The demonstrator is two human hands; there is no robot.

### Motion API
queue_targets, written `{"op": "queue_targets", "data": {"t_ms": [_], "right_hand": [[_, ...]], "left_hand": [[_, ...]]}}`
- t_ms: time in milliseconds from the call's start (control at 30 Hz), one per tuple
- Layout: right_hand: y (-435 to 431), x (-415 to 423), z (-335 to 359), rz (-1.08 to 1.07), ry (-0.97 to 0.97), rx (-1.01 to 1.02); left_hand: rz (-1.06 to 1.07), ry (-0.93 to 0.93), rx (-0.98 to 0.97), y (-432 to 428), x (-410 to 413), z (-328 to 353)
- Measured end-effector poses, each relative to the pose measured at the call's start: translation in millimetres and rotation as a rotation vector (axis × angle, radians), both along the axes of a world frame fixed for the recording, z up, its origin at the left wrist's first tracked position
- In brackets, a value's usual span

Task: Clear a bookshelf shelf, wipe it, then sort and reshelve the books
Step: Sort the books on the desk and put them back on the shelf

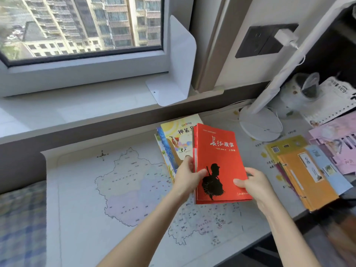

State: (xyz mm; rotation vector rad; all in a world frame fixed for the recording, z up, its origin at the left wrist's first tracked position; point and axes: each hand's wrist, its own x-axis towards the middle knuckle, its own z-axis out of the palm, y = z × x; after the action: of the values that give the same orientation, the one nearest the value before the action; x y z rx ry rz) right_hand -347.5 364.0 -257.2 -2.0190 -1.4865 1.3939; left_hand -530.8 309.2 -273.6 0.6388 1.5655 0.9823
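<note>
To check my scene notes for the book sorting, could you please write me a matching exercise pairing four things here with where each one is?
Things
1. red paperback book with a black soldier silhouette
2. white bent-metal bookend
3. orange-covered book
4. round white lamp base

Places
A. on the window sill
B. in the pile at the desk's right edge
C. held by the left hand and right hand
D. on the desk, back right

Pairs: 1-C, 2-A, 3-B, 4-D

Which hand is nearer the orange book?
Right. The right hand grips the red book at the edge beside the orange book; the left hand grips its opposite edge, farther away.
</note>
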Motion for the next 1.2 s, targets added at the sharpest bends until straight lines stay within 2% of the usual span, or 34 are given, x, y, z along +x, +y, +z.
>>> {"op": "queue_targets", "data": {"t_ms": [67,133,200,333,433,567,733,900,1000,1100,1200], "right_hand": [[-16,1,13,-0.102,0.252,-0.053],[-30,-10,24,-0.141,0.446,-0.003],[-46,-30,32,-0.103,0.558,0.058],[-88,-78,17,0.031,0.569,0.071],[-117,-105,-12,0.027,0.573,0.017],[-143,-117,-48,-0.020,0.580,-0.045],[-147,-123,-57,0.011,0.558,-0.053],[-140,-132,-53,0.136,0.457,-0.025],[-143,-145,-52,0.212,0.407,-0.097],[-151,-156,-53,0.232,0.439,-0.211],[-155,-161,-52,0.203,0.389,-0.227]], "left_hand": [[-0.084,-0.104,0.105,-17,-9,3],[-0.124,-0.136,0.173,-36,-22,5],[-0.093,-0.128,0.229,-57,-39,8],[0.090,-0.024,0.276,-99,-73,8],[0.190,0.012,0.212,-127,-90,3],[0.204,0.108,0.133,-152,-94,-11],[0.206,0.118,0.121,-162,-88,-5],[0.280,0.168,0.058,-161,-94,-16],[0.332,0.259,-0.057,-167,-108,-30],[0.380,0.207,-0.193,-173,-121,-39],[0.427,0.077,-0.288,-171,-123,-45]]}}
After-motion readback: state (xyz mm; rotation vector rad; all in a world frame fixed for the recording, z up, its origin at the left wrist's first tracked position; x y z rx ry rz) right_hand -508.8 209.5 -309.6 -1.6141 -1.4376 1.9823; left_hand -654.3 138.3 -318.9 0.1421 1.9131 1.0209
